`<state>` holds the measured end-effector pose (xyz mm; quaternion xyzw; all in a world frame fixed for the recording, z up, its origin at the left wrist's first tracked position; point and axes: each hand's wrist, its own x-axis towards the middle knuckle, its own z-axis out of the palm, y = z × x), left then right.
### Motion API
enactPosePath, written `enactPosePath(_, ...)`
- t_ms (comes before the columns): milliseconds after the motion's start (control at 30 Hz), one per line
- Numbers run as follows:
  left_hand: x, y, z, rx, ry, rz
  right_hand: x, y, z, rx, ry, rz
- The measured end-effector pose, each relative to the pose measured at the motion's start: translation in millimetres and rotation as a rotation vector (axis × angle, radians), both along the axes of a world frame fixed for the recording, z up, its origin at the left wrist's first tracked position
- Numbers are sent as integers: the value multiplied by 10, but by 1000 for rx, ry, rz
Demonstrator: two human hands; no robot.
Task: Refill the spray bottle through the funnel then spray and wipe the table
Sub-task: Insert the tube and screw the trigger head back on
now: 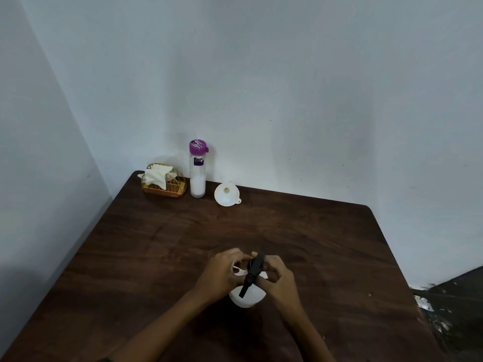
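A white spray bottle [247, 297] with a black trigger head [254, 269] stands on the dark wooden table [156, 244] near its front middle. My left hand [222, 273] wraps the bottle's neck from the left. My right hand [277, 276] grips the black spray head from the right. A white funnel [226, 194] lies on its side at the back of the table. To its left stands a tall clear bottle [197, 176] with a purple cap, partly filled with a white liquid. White cloths [156, 175] sit in a gold wire holder.
The gold wire holder [167, 188] stands in the back left corner against the wall. Pale walls close in the table at the back and left. The table's right edge drops to a dark floor [454, 309] with debris.
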<state>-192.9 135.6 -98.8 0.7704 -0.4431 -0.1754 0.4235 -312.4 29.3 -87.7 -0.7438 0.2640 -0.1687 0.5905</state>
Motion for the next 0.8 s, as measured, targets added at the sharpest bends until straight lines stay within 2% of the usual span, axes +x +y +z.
enactPosePath(400,11,11,24,-39,8,-7,172,76,-73,-164,48,-140)
enactPosePath(567,24,-3,31,-10,30,-29,68,9,-36,51,8,-29)
enactPosePath(667,22,-5,20,-5,33,-21,-24,-59,-15,47,-5,32)
enactPosePath(800,8,-1,7,-12,-9,-7,-16,-17,-13,25,-11,-45)
